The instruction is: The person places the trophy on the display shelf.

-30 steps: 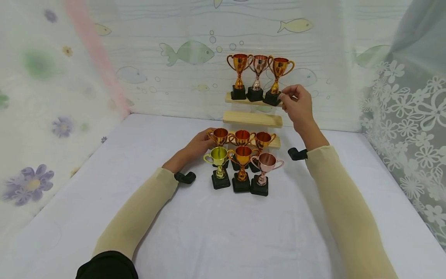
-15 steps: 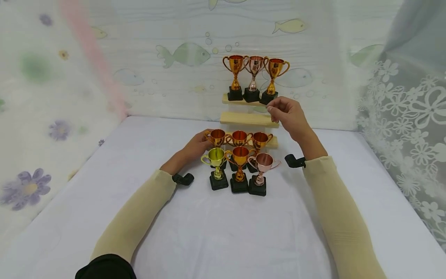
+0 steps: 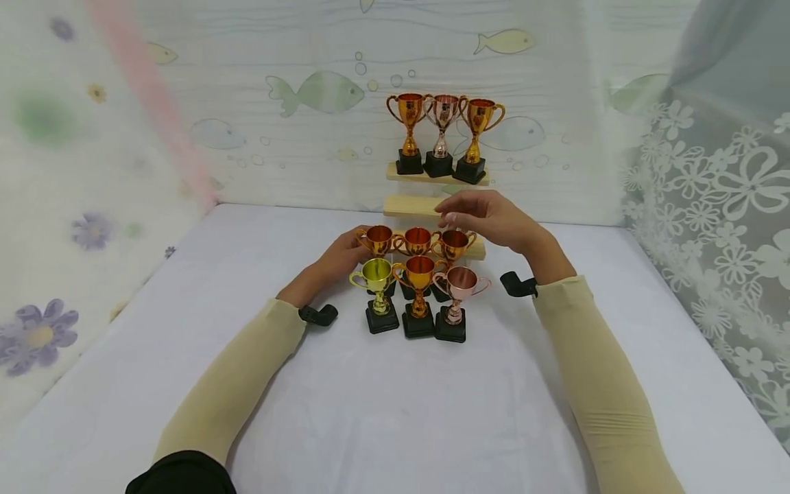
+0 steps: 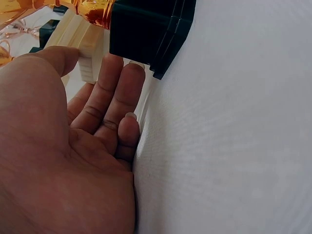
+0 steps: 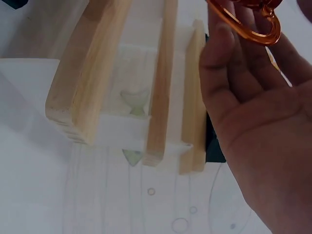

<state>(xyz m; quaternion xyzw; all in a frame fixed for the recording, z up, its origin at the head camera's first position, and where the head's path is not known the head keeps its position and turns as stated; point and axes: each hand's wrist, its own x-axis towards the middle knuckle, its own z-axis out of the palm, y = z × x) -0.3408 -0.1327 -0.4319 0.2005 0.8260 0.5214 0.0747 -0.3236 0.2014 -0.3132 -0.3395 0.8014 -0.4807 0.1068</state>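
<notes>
My right hand [image 3: 496, 221] hovers with loosely bent fingers over the back-row trophy cups, in front of the middle shelf [image 3: 410, 205]. In the right wrist view an orange-gold handle [image 5: 253, 36] overlaps its fingers; contact cannot be told. My left hand [image 3: 339, 259] is at the left end of the lowest shelf; in the left wrist view its thumb and a finger pinch the wooden end [image 4: 87, 61], beside a trophy's black base [image 4: 146, 31]. On the top shelf [image 3: 393, 173] stand a gold trophy [image 3: 410, 113], a rose-silver one [image 3: 441, 113] and another gold one [image 3: 480, 118].
Two rows of trophies stand before the lowest shelf [image 3: 478, 252]. The front row holds a yellow-gold trophy [image 3: 377, 274], an orange-gold one [image 3: 419, 273] and a pink one [image 3: 461, 283]. A white cloth [image 3: 382, 412] covers the table; printed curtains hang behind and beside it.
My right hand has let go of the right gold trophy on the top shelf and moved down and left over the lower trophies. My left hand stays at the lowest shelf.
</notes>
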